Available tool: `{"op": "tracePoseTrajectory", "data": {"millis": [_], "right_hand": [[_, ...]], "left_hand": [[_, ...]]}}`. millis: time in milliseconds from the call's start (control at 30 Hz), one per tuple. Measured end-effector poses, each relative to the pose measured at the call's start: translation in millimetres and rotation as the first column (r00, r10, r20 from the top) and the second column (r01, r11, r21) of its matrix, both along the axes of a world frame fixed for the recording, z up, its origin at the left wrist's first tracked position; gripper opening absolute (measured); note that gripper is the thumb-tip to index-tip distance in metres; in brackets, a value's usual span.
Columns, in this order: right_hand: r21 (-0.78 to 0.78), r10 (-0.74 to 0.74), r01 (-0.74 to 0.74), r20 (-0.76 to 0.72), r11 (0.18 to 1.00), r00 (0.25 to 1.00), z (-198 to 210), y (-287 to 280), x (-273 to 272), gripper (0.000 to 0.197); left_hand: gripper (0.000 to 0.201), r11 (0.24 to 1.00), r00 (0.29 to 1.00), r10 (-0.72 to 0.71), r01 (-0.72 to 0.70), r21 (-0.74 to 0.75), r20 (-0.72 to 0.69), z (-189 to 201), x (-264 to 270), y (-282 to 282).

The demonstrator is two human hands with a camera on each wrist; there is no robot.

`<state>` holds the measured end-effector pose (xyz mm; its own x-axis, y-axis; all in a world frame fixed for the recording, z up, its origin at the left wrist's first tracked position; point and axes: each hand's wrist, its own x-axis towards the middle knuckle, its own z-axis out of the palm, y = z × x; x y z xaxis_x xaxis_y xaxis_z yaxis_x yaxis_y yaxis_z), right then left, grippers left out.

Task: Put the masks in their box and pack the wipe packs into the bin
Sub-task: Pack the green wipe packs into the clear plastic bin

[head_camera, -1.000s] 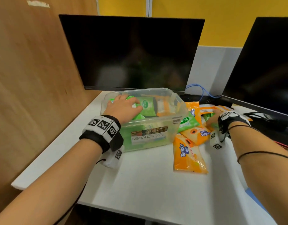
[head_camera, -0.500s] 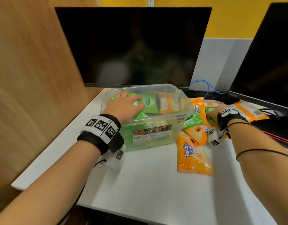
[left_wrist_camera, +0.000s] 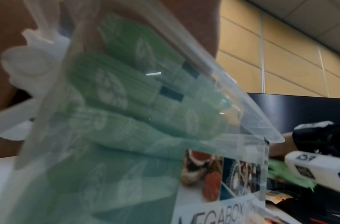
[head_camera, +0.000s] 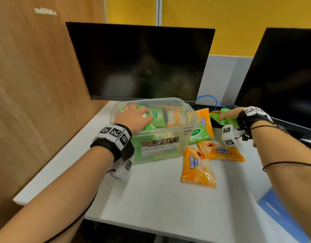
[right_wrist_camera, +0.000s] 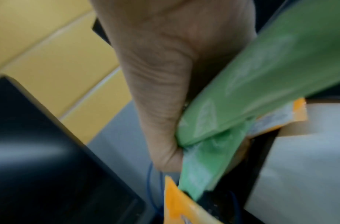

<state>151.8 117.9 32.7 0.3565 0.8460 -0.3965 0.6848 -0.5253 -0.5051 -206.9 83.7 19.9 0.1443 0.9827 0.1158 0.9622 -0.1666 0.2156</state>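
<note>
Wipe packs: several green and orange ones already in bin (head_camera: 177, 137), stacked flat against near wall. Left hand (head_camera: 133, 118) inside bin, fingers spread flat on green packs (head_camera: 157, 117), holding nothing, judged to be pressing them down to make room. Right hand (head_camera: 229, 114) just right of bin, fingers clamped round green pack (right_wrist_camera: 261, 84), lifted off worktop (head_camera: 151, 190), presumably next to go in. Orange packs (head_camera: 197, 166) loose on worktop beside bin, plus one green, not yet packed. Masks and their box not identified in view
</note>
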Motion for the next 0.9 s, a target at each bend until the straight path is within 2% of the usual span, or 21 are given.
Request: {"op": "tracePoseTrajectory", "data": {"millis": [33, 100, 200, 300, 367, 433, 467, 500, 633, 700, 733, 800, 900], "right_hand": [[-0.004, 0.013, -0.013, -0.019, 1.000, 1.000, 11.3, -0.9, -3.2, 0.049], [-0.063, 0.066, -0.064, 0.040, 0.996, 0.997, 28.9, -1.3, -14.7, 0.060], [-0.128, 0.216, -0.201, 0.115, 0.971, 0.970, 23.6, 9.8, -26.6, 0.079], [-0.081, 0.336, -0.326, 0.268, 0.942, 0.903, 1.9, 11.3, -49.7, 0.076], [-0.077, 0.376, -0.371, 0.302, 0.926, 0.876, -23.8, 24.7, -52.4, 0.096], [-0.101, 0.431, -0.419, 0.273, 0.902, 0.860, -53.6, 46.7, -49.0, 0.114], [-0.111, 0.457, -0.445, 0.282, 0.889, 0.843, -57.3, 41.2, -58.1, 0.118], [-0.107, 0.487, -0.477, 0.285, 0.872, 0.826, -53.3, 30.8, -69.4, 0.118], [-0.157, 0.496, -0.470, 0.265, 0.868, 0.827, -42.9, 8.5, -90.8, 0.081], [-0.125, 0.492, -0.479, 0.326, 0.869, 0.808, -43.8, 10.1, -87.4, 0.069], [-0.106, 0.493, -0.489, 0.353, 0.866, 0.795, -44.7, 9.1, -85.7, 0.070], [-0.076, 0.491, -0.501, 0.372, 0.862, 0.788, -57.5, 19.7, -78.3, 0.090], [-0.018, 0.479, -0.502, 0.329, 0.865, 0.814, -99.9, 63.8, -45.4, 0.124]], "left_hand": [[0.040, 1.000, 1.000, 0.001, -0.001, 0.000, 0.001, 0.4, 0.4, -0.4], [0.040, 1.000, 1.000, -0.001, 0.001, 0.001, 0.003, 1.1, 1.0, -1.0], [0.041, 1.000, 1.000, 0.001, -0.001, -0.001, 0.006, 2.3, 1.1, -2.3], [0.041, 1.000, 1.000, -0.002, 0.002, 0.001, 0.009, 3.5, 1.5, -3.7], [0.041, 1.000, 1.000, -0.003, 0.003, 0.007, 0.017, 3.4, 1.4, -3.5], [0.039, 1.000, 0.999, -0.002, 0.001, 0.013, 0.033, 2.9, 1.1, -2.8], [0.039, 1.000, 0.999, -0.002, 0.001, 0.015, 0.037, 2.6, 0.8, -2.6], [0.038, 1.000, 0.999, -0.002, 0.001, 0.016, 0.039, 2.2, 0.8, -2.3], [0.038, 1.000, 0.999, -0.002, 0.001, 0.024, 0.041, 0.9, 1.0, 0.1], [0.038, 1.000, 0.999, -0.003, 0.002, 0.027, 0.043, -0.2, 0.6, 1.2], [0.038, 1.000, 0.999, -0.005, 0.004, 0.029, 0.042, -0.7, 0.7, 1.6], [0.039, 1.000, 0.999, -0.009, 0.008, 0.028, 0.040, -1.0, 0.7, 1.2], [0.040, 1.000, 0.999, -0.013, 0.012, 0.027, 0.040, -0.7, -0.1, 1.9]]}}
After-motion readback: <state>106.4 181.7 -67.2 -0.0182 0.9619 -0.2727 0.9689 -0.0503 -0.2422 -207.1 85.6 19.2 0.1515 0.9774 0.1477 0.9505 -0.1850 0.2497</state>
